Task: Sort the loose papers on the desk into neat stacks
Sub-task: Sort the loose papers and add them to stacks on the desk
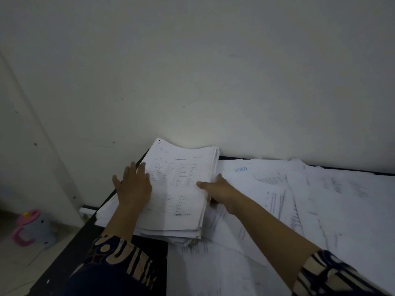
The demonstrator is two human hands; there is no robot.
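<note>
Left hand [133, 186] lay flat on the paper stack [179, 189], fingers [139, 167] spread; right hand [220, 192] gripped the stack's right edge, thumb on top, on the bench [70, 246].

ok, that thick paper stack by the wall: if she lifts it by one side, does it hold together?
Probably not well. The paper stack is thick, with ragged, uneven edges, so sheets would likely slide or fan out. Its far end already curls up against the wall, so it looks floppy. The left hand lies flat on top; the right hand grips its side.

Dim room: bare white wall [213, 71] behind dark desk [70, 248].
</note>
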